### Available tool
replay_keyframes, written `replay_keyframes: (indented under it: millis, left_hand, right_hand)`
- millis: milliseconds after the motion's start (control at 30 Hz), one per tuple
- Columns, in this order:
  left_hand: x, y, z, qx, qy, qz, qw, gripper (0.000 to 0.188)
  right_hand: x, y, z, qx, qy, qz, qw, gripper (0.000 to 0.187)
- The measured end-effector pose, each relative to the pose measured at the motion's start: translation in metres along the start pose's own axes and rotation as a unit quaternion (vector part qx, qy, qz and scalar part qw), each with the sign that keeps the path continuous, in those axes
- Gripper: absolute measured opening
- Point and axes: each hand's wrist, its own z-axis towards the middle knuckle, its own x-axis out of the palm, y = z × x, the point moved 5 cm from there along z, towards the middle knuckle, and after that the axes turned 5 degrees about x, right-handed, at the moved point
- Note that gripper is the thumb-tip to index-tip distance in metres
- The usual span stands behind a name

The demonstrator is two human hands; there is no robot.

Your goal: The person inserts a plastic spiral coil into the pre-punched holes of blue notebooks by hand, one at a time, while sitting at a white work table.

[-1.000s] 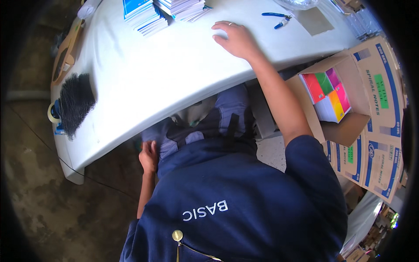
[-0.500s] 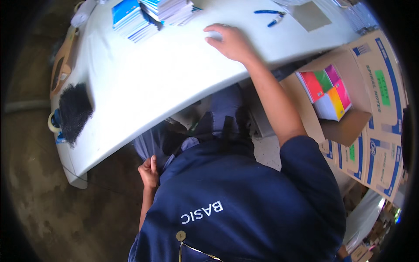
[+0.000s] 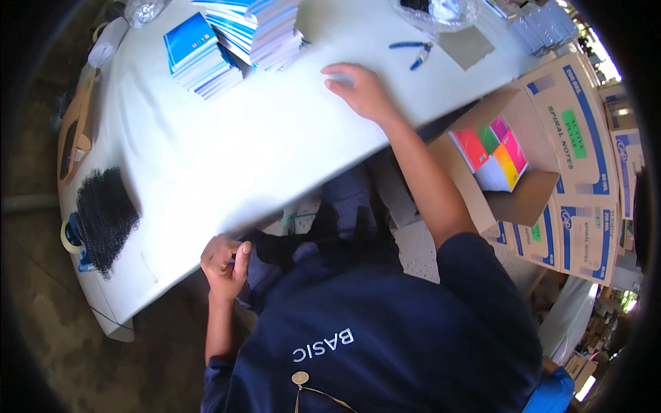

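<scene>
My right hand (image 3: 361, 93) is stretched over the white table (image 3: 186, 151). Its thumb and bent fingers stand apart, with nothing seen between them. The nearest things to it are a tall pile of notebooks (image 3: 272, 34) to its left and blue-handled pliers (image 3: 418, 55) to its right. A second pile, topped by a blue-covered notebook (image 3: 189, 41), stands farther left. My left hand (image 3: 224, 268) is by the table's near edge, in front of my lap. Its fingers are curled in and its thumb points up; no object shows in it.
At my right an open carton (image 3: 475, 199) holds colourful notebooks (image 3: 506, 162), beside more printed cartons (image 3: 571, 131). A heap of black wire coils (image 3: 107, 220) and a tape roll (image 3: 71, 234) lie at the table's left end. Plastic-wrapped bundles (image 3: 544, 27) sit at the far right.
My left hand has risen from beside my lap to the table's near edge. My right hand keeps its open shape over the table. The view has shifted, showing more of the table's far side.
</scene>
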Motion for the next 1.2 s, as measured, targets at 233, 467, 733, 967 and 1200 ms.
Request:
replay_keyframes:
  millis: [233, 467, 733, 967, 1200]
  left_hand:
    - [-0.013, -0.02, 0.12, 0.231, -0.001, -0.018, 0.973, 0.017]
    - [-0.004, 0.06, 0.153, -0.004, -0.181, -0.135, 0.974, 0.032]
    - [-0.014, 0.137, 0.149, -0.199, -0.245, -0.178, 0.932, 0.051]
    - [-0.055, 0.112, 0.116, -0.116, -0.334, -0.04, 0.935, 0.042]
    - [-0.126, 0.001, -0.071, -0.034, -0.424, 0.259, 0.867, 0.039]
  right_hand:
    - [-0.004, -0.003, -0.002, 0.018, -0.014, -0.015, 1.0, 0.028]
    - [0.013, 0.0, 0.022, 0.018, -0.021, -0.109, 0.994, 0.077]
    - [0.041, -0.006, 0.102, -0.017, -0.015, -0.179, 0.984, 0.094]
    - [0.075, -0.024, 0.132, 0.049, 0.166, -0.054, 0.983, 0.059]
    - [0.043, -0.082, 0.152, -0.064, 0.144, -0.061, 0.986, 0.056]
